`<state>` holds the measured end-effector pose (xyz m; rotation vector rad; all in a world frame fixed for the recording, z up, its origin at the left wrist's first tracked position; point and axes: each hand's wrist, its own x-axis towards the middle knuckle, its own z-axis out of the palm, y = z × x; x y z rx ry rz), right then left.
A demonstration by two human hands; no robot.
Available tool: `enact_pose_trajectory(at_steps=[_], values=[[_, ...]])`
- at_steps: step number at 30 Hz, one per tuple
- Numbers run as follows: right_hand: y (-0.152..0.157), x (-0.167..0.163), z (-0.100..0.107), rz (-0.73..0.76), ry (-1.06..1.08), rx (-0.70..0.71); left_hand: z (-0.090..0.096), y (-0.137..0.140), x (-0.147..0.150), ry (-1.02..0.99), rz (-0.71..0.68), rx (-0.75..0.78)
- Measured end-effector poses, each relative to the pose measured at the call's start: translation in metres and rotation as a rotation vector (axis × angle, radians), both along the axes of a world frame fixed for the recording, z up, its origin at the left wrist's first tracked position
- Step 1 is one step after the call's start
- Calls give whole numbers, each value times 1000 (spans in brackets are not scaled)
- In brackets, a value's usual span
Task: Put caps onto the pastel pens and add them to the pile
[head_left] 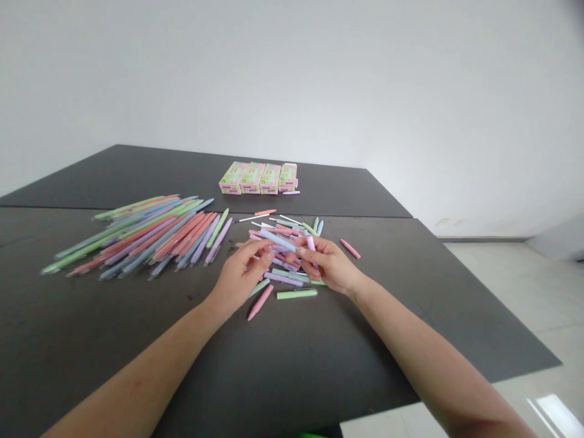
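My left hand (244, 271) has its thumb and fingertips pinched together beside the left end of a light blue pen barrel (279, 239); what lies between those fingertips is too small to tell. The thumb and fingers of my right hand (333, 264) close on the barrel's right end. A purple pen part (311, 243) also stands up between my right fingers. Beneath both hands spreads a loose pile of pastel pen parts (285, 275), partly hidden by them. Nearer to me lie a pink pen part (260, 303) and a green barrel (296, 294).
To the left is a large heap of pastel pens (150, 237). Several small pink-and-green boxes (250, 177) stand in a row farther back, with a purple pen part (291, 193) before them. One pink part (350, 248) lies right of the pile on the black table (456, 304).
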<state>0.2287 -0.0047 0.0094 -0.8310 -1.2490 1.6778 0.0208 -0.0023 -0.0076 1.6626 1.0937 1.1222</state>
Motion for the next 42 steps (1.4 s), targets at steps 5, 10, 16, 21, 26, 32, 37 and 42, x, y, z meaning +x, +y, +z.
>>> enact_pose_trajectory(at_steps=[5, 10, 16, 21, 26, 32, 37, 42], values=[[-5, -9, -4, 102, -194, 75, -7, 3, 3, -268, -129, -195], [-8, -12, -3, 148, -209, 92, -9, 5, 6, -443, -162, -341], [-2, -5, -2, 74, -312, 126, 0, 1, 7, -506, -101, -406], [23, 34, 3, -334, -375, 98, 8, 0, 7, -496, 11, -427], [38, 65, -3, -309, -520, 34, 4, 0, 6, -467, -17, -399], [40, 72, -11, -387, -1159, 218, 0, 1, 6, -460, -47, -355], [40, 70, -16, -375, -1446, 377, -1, 1, 5, -458, -29, -347], [38, 66, -17, -397, -1476, 447, -2, 3, 4, -449, 2, -318]])
